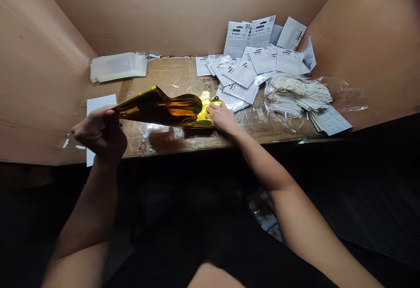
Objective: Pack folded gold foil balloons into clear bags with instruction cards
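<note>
A flat, shiny gold foil balloon [147, 106] stretches between my two hands above the cardboard surface. My left hand [103, 132] is closed, its thumb and fingers pinching the left end, which is raised. At the right end, lower and close to the cardboard, the fingers of my right hand [223, 117] are bent onto the crumpled foil and grip it. Part of the foil there is hidden by those fingers. Beneath my left hand lies a white card [100, 102], partly covered by the hand.
Clear plastic sleeves [118, 67] are stacked at the back left. Printed white packets [243, 73] lie piled at the back right. Nearer on the right are a bundle of white straws [298, 95] in clear plastic and pale sheets [333, 119]. Cardboard walls [183, 12] enclose three sides.
</note>
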Tool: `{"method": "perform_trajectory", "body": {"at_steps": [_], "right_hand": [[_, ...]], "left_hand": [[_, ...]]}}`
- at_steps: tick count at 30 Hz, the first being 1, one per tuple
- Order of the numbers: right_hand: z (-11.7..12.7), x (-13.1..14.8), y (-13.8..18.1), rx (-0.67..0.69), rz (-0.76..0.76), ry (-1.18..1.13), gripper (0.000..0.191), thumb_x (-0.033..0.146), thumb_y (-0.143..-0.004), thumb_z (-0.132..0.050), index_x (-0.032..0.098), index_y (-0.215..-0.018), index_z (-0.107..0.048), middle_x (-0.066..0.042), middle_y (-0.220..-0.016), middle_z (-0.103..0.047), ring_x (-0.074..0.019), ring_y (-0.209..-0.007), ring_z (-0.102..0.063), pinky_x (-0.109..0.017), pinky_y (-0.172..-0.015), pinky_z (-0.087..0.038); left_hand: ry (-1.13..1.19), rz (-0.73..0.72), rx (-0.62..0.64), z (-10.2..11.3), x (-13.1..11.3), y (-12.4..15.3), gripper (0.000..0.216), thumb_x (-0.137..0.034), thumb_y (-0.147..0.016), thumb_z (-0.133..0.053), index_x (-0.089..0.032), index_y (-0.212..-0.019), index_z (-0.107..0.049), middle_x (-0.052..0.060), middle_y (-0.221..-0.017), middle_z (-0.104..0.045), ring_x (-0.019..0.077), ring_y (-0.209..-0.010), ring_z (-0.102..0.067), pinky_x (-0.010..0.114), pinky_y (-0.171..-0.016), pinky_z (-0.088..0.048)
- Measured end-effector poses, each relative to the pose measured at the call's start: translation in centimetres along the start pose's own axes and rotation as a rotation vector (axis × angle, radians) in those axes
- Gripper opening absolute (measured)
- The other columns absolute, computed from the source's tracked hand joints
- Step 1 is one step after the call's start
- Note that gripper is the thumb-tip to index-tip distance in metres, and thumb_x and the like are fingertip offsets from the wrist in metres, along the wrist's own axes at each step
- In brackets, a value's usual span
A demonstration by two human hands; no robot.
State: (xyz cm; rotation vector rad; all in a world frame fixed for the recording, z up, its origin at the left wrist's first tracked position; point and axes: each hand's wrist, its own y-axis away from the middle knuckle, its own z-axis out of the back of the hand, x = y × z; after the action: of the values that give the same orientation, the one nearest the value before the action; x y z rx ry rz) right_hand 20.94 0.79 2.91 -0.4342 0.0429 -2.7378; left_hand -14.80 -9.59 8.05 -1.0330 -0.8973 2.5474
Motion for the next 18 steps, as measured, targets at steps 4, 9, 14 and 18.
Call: {"method": "perform_trajectory", "body": {"at_steps": [4,9,14,18], "right_hand": [[2.9,0.2,-4.7,-0.090,-0.122,-0.006,0.016,0.021,-0.108,-0.062,0.009,-0.114,-0.071,-0.026,-0.134,-0.067,-0.0314,-0.122,-0.056,-0.045,-0.096,-0.053],[5.2,4.4,0.7,-0.119,0.229,-0.100,0.045,0.045,-0.106,-0.071,0.018,-0.141,-0.065,-0.017,-0.146,-0.066,-0.0256,-0.132,-0.057,-0.041,-0.113,-0.050],[0.5,8.0,9.9,0.097,0.626,-0.034,0.042,0.038,-0.099,-0.078,0.022,-0.136,-0.067,-0.016,-0.145,-0.067,-0.0300,-0.128,-0.062,-0.035,-0.084,-0.057],[-2.4,8.7,8.5,0.119,0.352,-0.072,0.020,0.025,-0.109,-0.053,0.018,-0.109,-0.072,-0.011,-0.105,-0.077,-0.0231,-0.095,-0.067,-0.030,-0.075,-0.045]], "left_hand": [[-0.012,-0.421,0.110,-0.8,-1.8,2.5,0.016,-0.036,-0.108,-0.062,-0.036,-0.119,-0.075,-0.003,-0.119,-0.083,0.0263,-0.114,-0.079,0.051,-0.093,-0.060],[-0.084,-0.383,0.505,-4.8,-1.1,8.8,0.020,-0.031,-0.111,-0.058,-0.030,-0.115,-0.078,0.005,-0.121,-0.084,0.0258,-0.122,-0.079,0.044,-0.094,-0.059],[-0.017,-0.389,0.353,-5.8,0.6,11.4,0.020,-0.026,-0.109,-0.059,-0.025,-0.114,-0.078,0.007,-0.116,-0.085,0.0241,-0.117,-0.080,0.038,-0.092,-0.057],[-0.019,-0.193,0.172,-6.1,-0.1,10.9,0.023,-0.028,-0.110,-0.057,-0.020,-0.113,-0.078,0.007,-0.102,-0.086,0.0203,-0.088,-0.083,0.032,-0.081,-0.059]]}}
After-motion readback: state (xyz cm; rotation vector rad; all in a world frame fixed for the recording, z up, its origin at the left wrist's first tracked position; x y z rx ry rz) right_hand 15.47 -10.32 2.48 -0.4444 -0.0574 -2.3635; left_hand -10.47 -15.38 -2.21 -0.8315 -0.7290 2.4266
